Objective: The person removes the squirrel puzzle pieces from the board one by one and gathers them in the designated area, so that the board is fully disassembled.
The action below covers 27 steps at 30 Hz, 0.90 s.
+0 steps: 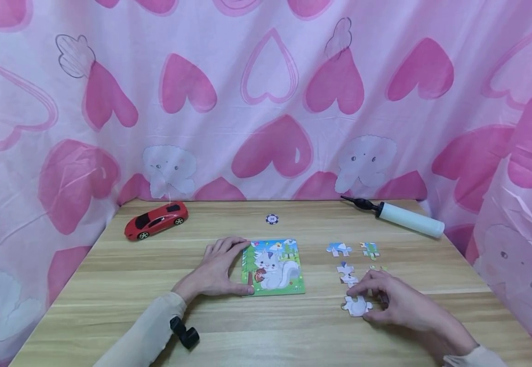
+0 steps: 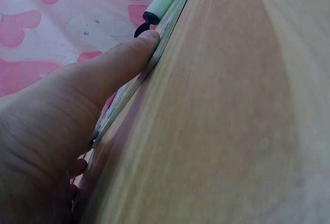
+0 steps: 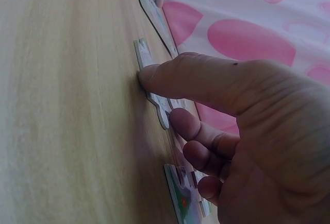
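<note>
A square picture board with a white squirrel on it lies in the middle of the table. My left hand holds it at its left side, fingers at the far corner and thumb on the near one. On the right, my right hand pinches a white jigsaw puzzle piece between thumb and fingers, low over the wood. In the right wrist view the thumb presses this piece's edge. Just beyond it is another puzzle piece; one more is mostly hidden behind the right hand.
Farther back are a blue-and-white puzzle piece and a green one. A red toy car stands at the back left, a poker chip at the back middle, a hand pump at the back right. A heart-patterned curtain hangs behind.
</note>
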Each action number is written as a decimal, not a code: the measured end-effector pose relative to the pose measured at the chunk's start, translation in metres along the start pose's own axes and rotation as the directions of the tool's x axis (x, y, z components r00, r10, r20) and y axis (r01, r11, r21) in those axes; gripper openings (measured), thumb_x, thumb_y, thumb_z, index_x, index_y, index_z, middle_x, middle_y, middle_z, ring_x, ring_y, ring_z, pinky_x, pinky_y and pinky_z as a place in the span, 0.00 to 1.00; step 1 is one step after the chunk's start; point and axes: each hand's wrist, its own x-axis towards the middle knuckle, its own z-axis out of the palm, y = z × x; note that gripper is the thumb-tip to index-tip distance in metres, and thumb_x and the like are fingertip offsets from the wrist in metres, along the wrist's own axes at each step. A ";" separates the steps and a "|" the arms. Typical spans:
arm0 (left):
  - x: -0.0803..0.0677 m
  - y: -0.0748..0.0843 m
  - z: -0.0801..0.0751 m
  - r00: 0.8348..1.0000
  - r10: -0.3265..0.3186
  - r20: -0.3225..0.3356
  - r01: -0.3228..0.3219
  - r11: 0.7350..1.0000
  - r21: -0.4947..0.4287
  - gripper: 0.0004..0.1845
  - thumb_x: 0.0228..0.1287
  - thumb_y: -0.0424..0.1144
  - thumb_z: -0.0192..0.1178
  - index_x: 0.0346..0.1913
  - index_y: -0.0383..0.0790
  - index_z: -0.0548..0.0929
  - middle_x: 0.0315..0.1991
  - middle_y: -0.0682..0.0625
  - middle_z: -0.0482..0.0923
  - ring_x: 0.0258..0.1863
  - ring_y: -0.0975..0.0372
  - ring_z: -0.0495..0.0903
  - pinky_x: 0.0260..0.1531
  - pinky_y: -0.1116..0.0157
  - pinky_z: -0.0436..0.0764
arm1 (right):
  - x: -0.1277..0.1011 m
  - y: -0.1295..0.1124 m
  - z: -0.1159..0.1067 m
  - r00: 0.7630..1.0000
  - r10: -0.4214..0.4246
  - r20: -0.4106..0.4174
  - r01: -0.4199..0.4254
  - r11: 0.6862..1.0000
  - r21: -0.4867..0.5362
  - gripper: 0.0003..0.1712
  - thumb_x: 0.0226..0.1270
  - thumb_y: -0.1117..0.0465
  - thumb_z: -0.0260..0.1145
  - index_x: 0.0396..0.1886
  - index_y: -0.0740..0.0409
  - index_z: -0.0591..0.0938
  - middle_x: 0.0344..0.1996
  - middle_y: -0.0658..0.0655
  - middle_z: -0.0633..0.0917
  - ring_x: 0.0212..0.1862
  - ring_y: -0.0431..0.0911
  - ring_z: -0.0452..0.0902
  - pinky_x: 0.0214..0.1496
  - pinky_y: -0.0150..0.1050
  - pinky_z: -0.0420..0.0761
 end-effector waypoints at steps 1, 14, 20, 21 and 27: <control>0.000 0.000 0.000 1.000 0.001 -0.001 -0.001 1.000 -0.001 0.67 0.50 0.79 0.77 0.88 0.49 0.66 0.84 0.49 0.61 0.82 0.46 0.59 0.73 0.38 0.62 | 0.000 0.000 0.000 1.000 0.006 0.002 -0.006 1.000 0.002 0.29 0.59 0.63 0.88 0.60 0.45 0.91 0.47 0.43 0.86 0.45 0.40 0.77 0.43 0.35 0.78; 0.000 0.000 -0.001 1.000 0.000 -0.004 0.000 1.000 0.009 0.67 0.50 0.80 0.76 0.88 0.48 0.66 0.84 0.49 0.62 0.82 0.47 0.60 0.73 0.38 0.62 | 0.002 -0.006 -0.005 0.997 0.069 0.023 -0.070 0.997 0.036 0.27 0.64 0.58 0.87 0.62 0.47 0.90 0.47 0.45 0.86 0.43 0.43 0.77 0.42 0.35 0.79; 0.000 0.000 -0.001 1.000 0.003 -0.008 -0.003 1.000 -0.002 0.67 0.50 0.80 0.76 0.88 0.48 0.66 0.84 0.49 0.62 0.82 0.47 0.59 0.72 0.37 0.62 | 0.012 -0.013 -0.007 0.988 0.156 0.016 -0.156 0.986 0.052 0.29 0.70 0.51 0.84 0.67 0.48 0.87 0.50 0.47 0.88 0.48 0.42 0.82 0.49 0.34 0.82; 0.000 0.000 -0.001 1.000 0.004 -0.008 -0.004 1.000 -0.002 0.67 0.50 0.80 0.76 0.88 0.48 0.66 0.84 0.49 0.62 0.82 0.47 0.59 0.72 0.38 0.62 | 0.014 -0.015 -0.007 0.986 0.166 0.006 -0.166 0.985 0.053 0.29 0.70 0.51 0.83 0.68 0.48 0.86 0.49 0.47 0.88 0.49 0.42 0.82 0.49 0.35 0.82; 0.000 0.000 -0.001 1.000 0.007 -0.005 -0.007 1.000 0.000 0.67 0.50 0.80 0.76 0.88 0.48 0.66 0.84 0.49 0.61 0.82 0.47 0.59 0.72 0.38 0.62 | 0.029 -0.021 -0.010 0.980 0.174 -0.100 -0.170 0.984 0.047 0.32 0.72 0.55 0.82 0.73 0.47 0.83 0.50 0.50 0.89 0.47 0.46 0.82 0.47 0.37 0.83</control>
